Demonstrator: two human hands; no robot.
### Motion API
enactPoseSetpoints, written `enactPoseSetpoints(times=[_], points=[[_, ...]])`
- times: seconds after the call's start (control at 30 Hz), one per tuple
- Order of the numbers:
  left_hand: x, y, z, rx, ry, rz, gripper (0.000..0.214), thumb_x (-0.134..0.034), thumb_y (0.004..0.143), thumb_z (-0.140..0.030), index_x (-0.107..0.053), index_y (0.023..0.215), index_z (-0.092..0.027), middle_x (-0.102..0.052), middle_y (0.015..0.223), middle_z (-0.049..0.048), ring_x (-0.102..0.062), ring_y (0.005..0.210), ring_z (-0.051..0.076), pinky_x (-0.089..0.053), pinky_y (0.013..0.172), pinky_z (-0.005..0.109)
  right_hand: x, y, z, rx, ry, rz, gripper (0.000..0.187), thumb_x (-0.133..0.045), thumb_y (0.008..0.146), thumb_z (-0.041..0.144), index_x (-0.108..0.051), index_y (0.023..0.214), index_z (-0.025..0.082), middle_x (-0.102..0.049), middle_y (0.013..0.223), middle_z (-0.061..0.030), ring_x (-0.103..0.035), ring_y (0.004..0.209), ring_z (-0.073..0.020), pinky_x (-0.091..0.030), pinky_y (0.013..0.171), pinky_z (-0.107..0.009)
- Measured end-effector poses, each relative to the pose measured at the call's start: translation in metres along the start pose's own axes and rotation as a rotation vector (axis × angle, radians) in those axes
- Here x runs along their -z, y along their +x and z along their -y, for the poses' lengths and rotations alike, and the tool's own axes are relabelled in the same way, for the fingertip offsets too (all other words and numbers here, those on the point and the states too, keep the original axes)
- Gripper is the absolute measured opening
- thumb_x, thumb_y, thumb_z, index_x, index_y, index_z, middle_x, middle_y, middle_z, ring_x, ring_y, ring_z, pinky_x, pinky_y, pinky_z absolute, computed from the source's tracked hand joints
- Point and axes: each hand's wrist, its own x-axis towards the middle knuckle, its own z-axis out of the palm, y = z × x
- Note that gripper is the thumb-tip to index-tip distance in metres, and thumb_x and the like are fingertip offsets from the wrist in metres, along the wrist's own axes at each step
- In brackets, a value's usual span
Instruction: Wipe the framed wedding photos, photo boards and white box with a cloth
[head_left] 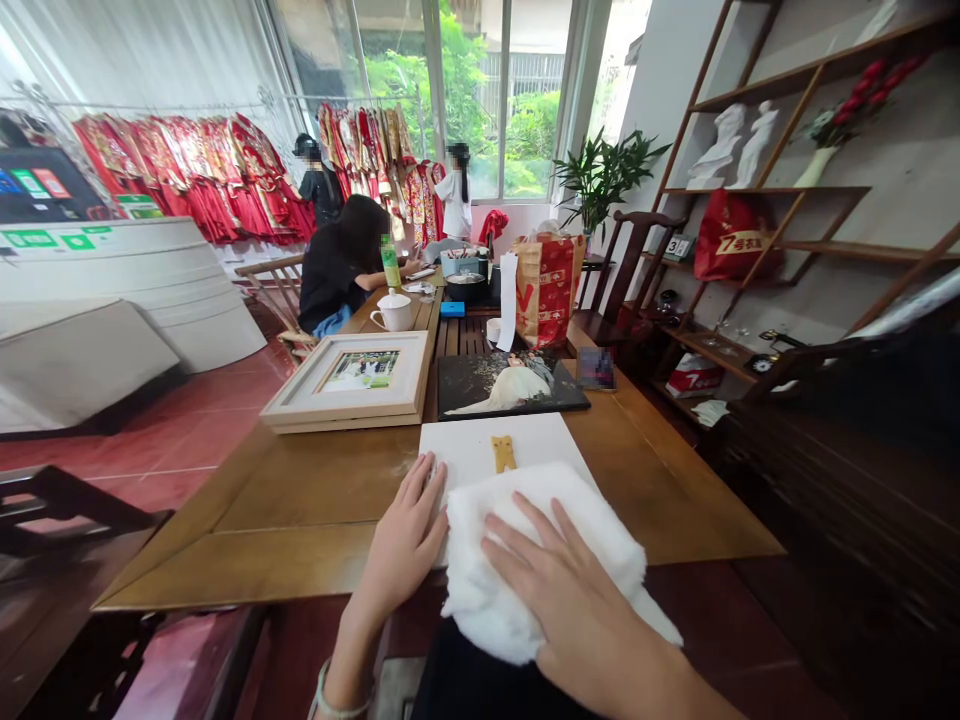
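Observation:
My right hand [570,590] lies flat with fingers spread on a fluffy white cloth [525,545] at the near edge of the wooden table [315,500]. The cloth covers the near part of a white panel [480,445], which carries a small tan hanger tab [503,452]. My left hand [405,540] rests open on the panel's left edge, fingers touching it. Beyond the panel lies a dark photo print of a figure in a white dress [506,383]. To its left sits a light wooden picture frame [349,380].
Farther along the table are a white teapot [393,311], a green bottle [390,265], a red gift bag [547,288] and a seated person in black [341,265]. Two people stand by racks of red garments [195,175]. Wooden shelves [750,190] line the right wall.

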Motion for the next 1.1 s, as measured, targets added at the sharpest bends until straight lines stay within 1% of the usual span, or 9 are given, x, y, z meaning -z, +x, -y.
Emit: enactPoseSetpoints(times=[0.1, 0.27, 0.37, 0.5, 0.63, 0.8, 0.9, 1.0, 1.1], points=[[0.0, 0.0, 0.001, -0.01, -0.006, 0.008, 0.05, -0.034, 0.094, -0.028, -0.037, 0.142, -0.016, -0.028, 0.153, 0.0124, -0.023, 0.142, 0.026, -0.029, 0.112, 0.046, 0.007, 0.022, -0.012, -0.042, 0.009, -0.018, 0.076, -0.046, 0.063, 0.008, -0.043, 0.138, 0.02, -0.035, 0.151, -0.0013, -0.007, 0.143, -0.0299, -0.005, 0.114, -0.059], [-0.001, 0.0, 0.003, -0.005, -0.016, 0.003, 0.047, -0.036, 0.094, -0.031, -0.04, 0.14, -0.017, -0.03, 0.152, 0.0119, -0.023, 0.142, 0.026, -0.029, 0.113, 0.046, 0.024, 0.092, -0.034, -0.132, -0.056, -0.027, 0.071, -0.049, 0.064, 0.009, -0.046, 0.135, 0.016, -0.036, 0.15, -0.0075, -0.014, 0.14, -0.0377, -0.014, 0.106, -0.069], [-0.001, 0.0, 0.001, -0.001, -0.029, -0.031, 0.041, -0.038, 0.094, -0.034, -0.048, 0.132, -0.019, -0.032, 0.152, 0.01, -0.024, 0.142, 0.025, -0.03, 0.113, 0.046, 0.029, 0.119, -0.039, -0.132, -0.078, -0.037, 0.066, -0.049, 0.067, 0.009, -0.048, 0.133, 0.016, -0.037, 0.149, -0.0092, -0.017, 0.139, -0.0382, -0.015, 0.105, -0.07], [0.002, 0.0, -0.003, 0.014, -0.068, -0.024, 0.038, -0.038, 0.094, -0.033, -0.051, 0.128, -0.02, -0.033, 0.151, 0.0087, -0.026, 0.141, 0.023, -0.031, 0.113, 0.044, 0.025, 0.113, -0.035, -0.065, -0.102, -0.034, 0.066, -0.051, 0.066, 0.008, -0.049, 0.131, 0.016, -0.036, 0.149, -0.0094, -0.014, 0.14, -0.0361, -0.008, 0.108, -0.067], [0.001, 0.0, -0.004, 0.067, -0.133, -0.054, 0.048, -0.03, 0.094, -0.024, -0.035, 0.142, -0.018, -0.035, 0.15, 0.0097, -0.029, 0.14, 0.021, -0.028, 0.114, 0.044, 0.015, 0.068, -0.022, 0.042, -0.08, -0.014, 0.072, -0.05, 0.062, 0.007, -0.046, 0.133, 0.017, -0.035, 0.15, -0.0076, -0.009, 0.142, -0.0322, -0.005, 0.111, -0.062], [-0.001, 0.0, -0.004, 0.106, -0.162, -0.066, 0.048, -0.028, 0.095, -0.024, -0.035, 0.142, -0.016, -0.036, 0.15, 0.0103, -0.03, 0.14, 0.02, -0.027, 0.115, 0.043, 0.011, 0.026, -0.013, 0.071, 0.0, 0.004, 0.076, -0.046, 0.06, 0.006, -0.045, 0.133, 0.024, -0.036, 0.15, -0.0007, -0.01, 0.143, -0.0268, -0.005, 0.113, -0.058], [0.0, 0.0, -0.005, 0.123, -0.176, -0.073, 0.047, -0.028, 0.096, -0.03, -0.036, 0.141, -0.017, -0.037, 0.149, 0.0093, -0.031, 0.139, 0.02, -0.027, 0.115, 0.043, 0.016, 0.042, -0.018, -0.015, -0.002, 0.006, 0.074, -0.048, 0.06, 0.007, -0.047, 0.132, 0.024, -0.035, 0.15, -0.0047, -0.012, 0.142, -0.0314, -0.007, 0.11, -0.064], [0.001, -0.001, -0.007, 0.139, -0.201, -0.059, 0.049, -0.026, 0.097, -0.033, -0.034, 0.142, -0.015, -0.036, 0.15, 0.0096, -0.029, 0.14, 0.02, -0.024, 0.116, 0.043, 0.026, 0.081, -0.027, -0.069, -0.032, 0.02, 0.071, -0.053, 0.06, 0.009, -0.05, 0.13, 0.019, -0.029, 0.153, -0.0102, -0.012, 0.141, -0.0374, -0.011, 0.106, -0.07], [0.003, -0.002, -0.01, 0.186, -0.245, -0.052, 0.052, -0.027, 0.098, -0.039, -0.032, 0.144, -0.016, -0.033, 0.151, 0.0089, -0.027, 0.141, 0.021, -0.022, 0.116, 0.044, 0.035, 0.117, -0.03, -0.068, -0.041, 0.042, 0.07, -0.053, 0.063, 0.009, -0.048, 0.132, 0.021, -0.027, 0.154, -0.0079, -0.013, 0.14, -0.0391, -0.014, 0.102, -0.074]])
